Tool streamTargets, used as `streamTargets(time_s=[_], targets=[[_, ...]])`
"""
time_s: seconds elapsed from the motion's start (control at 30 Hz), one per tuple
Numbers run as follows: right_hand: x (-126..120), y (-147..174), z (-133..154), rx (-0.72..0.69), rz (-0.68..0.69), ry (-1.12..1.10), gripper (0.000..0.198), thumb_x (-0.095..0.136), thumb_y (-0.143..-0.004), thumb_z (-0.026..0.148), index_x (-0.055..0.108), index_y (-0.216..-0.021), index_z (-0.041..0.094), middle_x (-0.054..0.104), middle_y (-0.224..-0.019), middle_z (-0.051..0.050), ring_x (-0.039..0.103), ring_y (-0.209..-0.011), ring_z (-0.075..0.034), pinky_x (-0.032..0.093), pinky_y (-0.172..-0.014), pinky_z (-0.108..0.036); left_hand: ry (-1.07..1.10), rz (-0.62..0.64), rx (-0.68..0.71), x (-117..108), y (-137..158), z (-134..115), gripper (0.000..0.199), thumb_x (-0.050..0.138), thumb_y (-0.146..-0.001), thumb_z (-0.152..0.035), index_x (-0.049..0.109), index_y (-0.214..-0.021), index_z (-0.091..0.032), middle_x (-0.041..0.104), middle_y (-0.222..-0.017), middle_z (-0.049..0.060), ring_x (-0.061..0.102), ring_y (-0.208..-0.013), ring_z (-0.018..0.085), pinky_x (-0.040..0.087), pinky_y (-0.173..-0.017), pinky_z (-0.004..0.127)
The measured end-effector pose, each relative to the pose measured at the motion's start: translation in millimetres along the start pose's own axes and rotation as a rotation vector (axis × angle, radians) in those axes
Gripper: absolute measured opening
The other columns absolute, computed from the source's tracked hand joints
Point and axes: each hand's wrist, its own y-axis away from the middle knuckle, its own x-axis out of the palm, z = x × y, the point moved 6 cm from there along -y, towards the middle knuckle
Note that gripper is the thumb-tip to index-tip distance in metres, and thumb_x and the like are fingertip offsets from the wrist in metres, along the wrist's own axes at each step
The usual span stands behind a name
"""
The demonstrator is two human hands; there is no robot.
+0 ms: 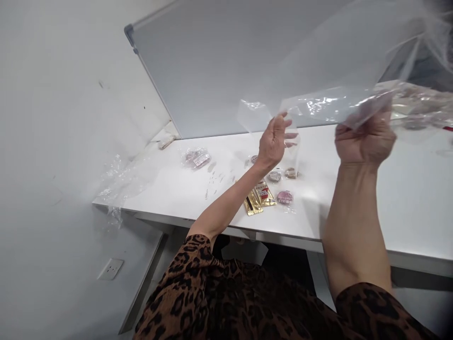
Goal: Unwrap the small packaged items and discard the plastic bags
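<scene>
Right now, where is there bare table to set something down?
Right of the right forearm, along the white table's near edge; a narrower patch lies between that forearm and the pink round packet. Crowded: around the gold sachets, and back right, among clear-wrapped items.

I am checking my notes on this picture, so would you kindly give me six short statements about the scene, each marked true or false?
1. The right hand grips clear plastic. True.
2. The left hand is clenched in a fist. False: its fingers are spread.
3. The pink round packet lies on the white table. True.
4. The gold packets lie on the floor. False: they lie on the white table, left of the pink round packet.
5. The sleeves are leopard-print. True.
6. The wall socket is at the right of the picture. False: it is at the lower left.
</scene>
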Motion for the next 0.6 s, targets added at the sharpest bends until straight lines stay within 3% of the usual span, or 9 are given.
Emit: streamTargets(time_s=[0.07, 0.13, 0.23, 0.33, 0.4, 0.47, 0.6], targets=[[26, 7, -9, 0.052, 0.133, -0.315, 0.047, 0.050, -0.098, 0.009, 0.060, -0.133, 0.039, 0.075, -0.121, -0.002, 0.070, -0.082, -0.012, 0.054, -0.067, -0.027, 0.017, 0.009, -0.041, -2, -1, -13, 0.063, 0.041, -0.105, -0.066, 0.074, -0.126, -0.017, 0.065, -0.136, 0.012, 0.062, -0.130, 0.041, 0.054, -0.086, 0.050], [55, 21, -15, 0.079, 0.319, -0.469, 0.045, 0.065, -0.089, 0.014, 0.062, -0.127, 0.037, 0.077, -0.097, 0.001, 0.063, -0.064, -0.011, 0.050, -0.061, -0.026, 0.017, 0.015, 0.010, -2, 7, -29, 0.066, 0.034, -0.107, -0.065, 0.075, -0.125, -0.016, 0.066, -0.134, 0.013, 0.060, -0.132, 0.044, 0.053, -0.082, 0.050], [89, 49, -23, 0.032, 0.542, -0.449, 0.033, 0.077, -0.083, 0.029, 0.070, -0.115, 0.030, 0.072, -0.077, 0.002, 0.057, -0.054, -0.012, 0.044, -0.055, -0.027, 0.020, 0.009, 0.195, -4, 30, -51, 0.051, 0.067, -0.097, -0.057, 0.068, -0.139, -0.028, 0.065, -0.140, 0.010, 0.060, -0.136, 0.035, 0.056, -0.088, 0.040], [112, 80, -26, -0.070, 0.704, -0.277, 0.023, 0.078, -0.086, 0.044, 0.076, -0.101, 0.027, 0.061, -0.063, 0.004, 0.053, -0.054, -0.011, 0.044, -0.054, -0.027, -0.005, -0.055, 0.241, -17, 48, -51, 0.081, 0.091, -0.078, -0.043, 0.056, -0.150, -0.032, 0.071, -0.126, 0.008, 0.072, -0.108, 0.022, 0.060, -0.074, 0.025], [122, 101, -24, -0.132, 0.812, -0.149, 0.026, 0.076, -0.088, 0.052, 0.078, -0.094, 0.027, 0.059, -0.062, 0.003, 0.053, -0.056, -0.012, 0.048, -0.056, -0.028, -0.025, -0.140, 0.213, -35, 54, -45, 0.078, 0.089, -0.080, -0.040, 0.055, -0.150, -0.030, 0.074, -0.101, 0.004, 0.070, -0.078, 0.014, 0.056, -0.061, 0.021], [129, 119, -21, -0.133, 0.933, -0.068, 0.033, 0.077, -0.085, 0.060, 0.079, -0.096, 0.029, 0.064, -0.068, 0.001, 0.056, -0.058, -0.014, 0.052, -0.058, -0.032, -0.006, -0.235, 0.217, -60, 60, -44, 0.065, 0.082, -0.089, -0.035, 0.056, -0.148, -0.029, 0.072, -0.089, -0.001, 0.067, -0.067, 0.009, 0.056, -0.062, 0.020], [129, 141, -20, -0.075, 1.096, 0.126, 0.042, 0.079, -0.075, 0.073, 0.081, -0.092, 0.034, 0.077, -0.089, -0.006, 0.068, -0.073, -0.023, 0.060, -0.071, -0.045, 0.028, -0.425, 0.308, -134, 78, -70, 0.050, 0.066, -0.099, -0.022, 0.057, -0.148, -0.024, 0.077, -0.106, 0.002, 0.075, -0.096, 0.013, 0.061, -0.090, 0.029]])
